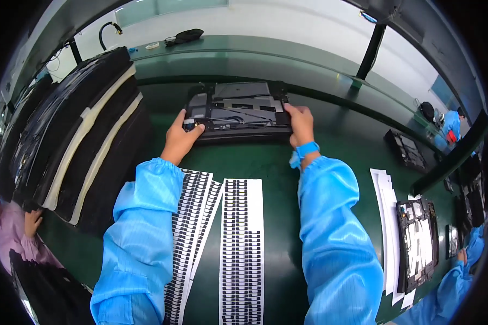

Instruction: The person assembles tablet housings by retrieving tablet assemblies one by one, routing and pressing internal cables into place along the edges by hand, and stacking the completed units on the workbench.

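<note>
A flat black electronic assembly (pixel 244 111) with grey panels and thin cables on its top lies at the far middle of the green bench. My left hand (pixel 183 138) grips its near left corner, thumb on top. At its right edge my right hand (pixel 301 125) is closed round the side, with a blue band at the wrist. Dark layers show under the assembly's near edge; I cannot tell whether they belong to it. Between my forearms lies a white sheet (pixel 255 206) with rows of small black stickers. Similar sticker sheets (pixel 192 227) lie fanned beside it, partly under my left sleeve.
A tall stack of black trays (pixel 81 135) with cream strips stands at left, near a pink-sleeved person's hand (pixel 32 222). At right are white papers (pixel 382 216), another assembly (pixel 417 244) and a black unit (pixel 405 150). Blue-sleeved people work beyond a dark post (pixel 450 157).
</note>
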